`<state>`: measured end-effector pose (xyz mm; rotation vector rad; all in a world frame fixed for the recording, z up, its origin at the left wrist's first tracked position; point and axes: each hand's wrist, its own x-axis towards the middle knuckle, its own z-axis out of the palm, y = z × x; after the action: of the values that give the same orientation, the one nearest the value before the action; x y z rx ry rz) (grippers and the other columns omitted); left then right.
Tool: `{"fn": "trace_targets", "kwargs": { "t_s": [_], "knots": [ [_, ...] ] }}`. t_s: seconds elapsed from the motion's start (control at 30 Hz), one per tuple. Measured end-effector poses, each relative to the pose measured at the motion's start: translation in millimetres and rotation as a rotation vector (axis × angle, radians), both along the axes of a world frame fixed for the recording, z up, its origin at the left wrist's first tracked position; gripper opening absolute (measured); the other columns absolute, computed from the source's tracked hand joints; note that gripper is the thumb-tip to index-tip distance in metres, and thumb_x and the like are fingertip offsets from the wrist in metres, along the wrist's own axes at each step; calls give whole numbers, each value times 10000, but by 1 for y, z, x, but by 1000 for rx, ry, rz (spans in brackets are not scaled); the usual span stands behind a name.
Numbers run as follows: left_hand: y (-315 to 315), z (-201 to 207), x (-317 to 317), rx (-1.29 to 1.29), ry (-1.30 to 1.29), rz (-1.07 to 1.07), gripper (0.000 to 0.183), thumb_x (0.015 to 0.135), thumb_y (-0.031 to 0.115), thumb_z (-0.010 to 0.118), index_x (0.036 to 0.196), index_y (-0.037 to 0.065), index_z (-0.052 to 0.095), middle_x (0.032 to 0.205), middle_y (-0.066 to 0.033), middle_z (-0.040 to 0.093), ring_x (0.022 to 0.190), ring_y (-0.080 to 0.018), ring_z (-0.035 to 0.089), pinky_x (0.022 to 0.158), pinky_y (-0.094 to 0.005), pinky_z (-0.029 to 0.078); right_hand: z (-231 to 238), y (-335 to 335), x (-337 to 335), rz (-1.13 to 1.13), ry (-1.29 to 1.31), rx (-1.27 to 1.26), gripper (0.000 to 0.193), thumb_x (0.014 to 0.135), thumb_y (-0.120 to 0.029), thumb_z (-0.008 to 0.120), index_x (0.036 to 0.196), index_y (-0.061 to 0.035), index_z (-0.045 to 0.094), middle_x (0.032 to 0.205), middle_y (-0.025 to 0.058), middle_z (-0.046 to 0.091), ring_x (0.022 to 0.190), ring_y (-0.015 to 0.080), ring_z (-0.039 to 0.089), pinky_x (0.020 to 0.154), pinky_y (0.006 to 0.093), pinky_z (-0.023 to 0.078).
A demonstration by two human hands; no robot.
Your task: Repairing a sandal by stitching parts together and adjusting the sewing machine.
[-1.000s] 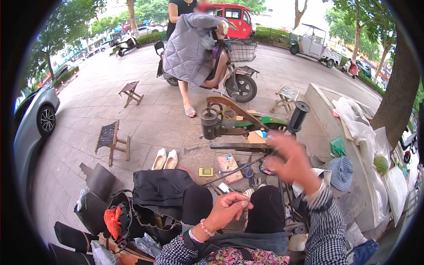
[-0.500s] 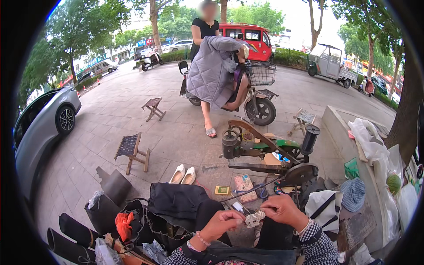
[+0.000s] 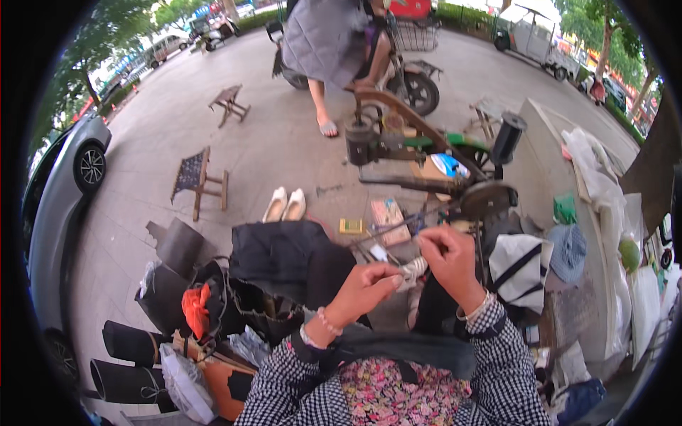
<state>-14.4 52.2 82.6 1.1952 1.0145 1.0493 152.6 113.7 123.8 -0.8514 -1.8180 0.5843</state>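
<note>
In front of my lap, my left hand [image 3: 365, 290] is closed, thumb and forefinger pinched together. My right hand [image 3: 452, 264] is closed in a pinch too, a little higher and to the right. Whatever the fingertips hold is too small to make out. Between and just beyond both hands is a white strappy piece [image 3: 412, 272] that looks like the upper of a sandal, partly hidden by the fingers. Past the hands stands a hand-cranked sewing machine [image 3: 426, 142] with a green part and a dark wheel. A pair of white shoes [image 3: 284, 204] rests on the paving.
Two folding stools [image 3: 200, 181] stand at left. Dark rolled sheets [image 3: 131, 344] and bags with an orange cloth [image 3: 197, 310] lie near my left side. A white bag [image 3: 521, 273] and blue cap [image 3: 567, 254] are at right. Beyond, a person stands beside a scooter [image 3: 419, 92] with a grey quilted cover.
The view has tipped downward, so the scene sits higher and my floral lap shows. Both hands stay pinched; the right hand has turned more upright.
</note>
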Motion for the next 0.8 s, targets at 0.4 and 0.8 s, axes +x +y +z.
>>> {"fn": "trace_targets", "kwargs": {
  "t_s": [0.4, 0.8],
  "knots": [
    [19, -8, 38, -87, -590, 9, 357, 883, 182, 517, 1211, 44, 481, 998, -17, 569, 805, -86, 524, 669, -234, 421, -35, -17, -7, -46, 91, 141, 107, 743, 9, 613, 849, -3, 615, 688, 88, 588, 562, 165, 564, 495, 242, 431],
    [22, -14, 35, -24, -769, 17, 272, 839, 45, 549, 1110, 20, 551, 842, -18, 557, 716, -101, 510, 644, -257, 436, -39, -25, 3, -48, 270, -84, 93, 818, -57, 577, 857, 26, 595, 743, 69, 611, 643, 89, 556, 574, 219, 439]
  ]
}}
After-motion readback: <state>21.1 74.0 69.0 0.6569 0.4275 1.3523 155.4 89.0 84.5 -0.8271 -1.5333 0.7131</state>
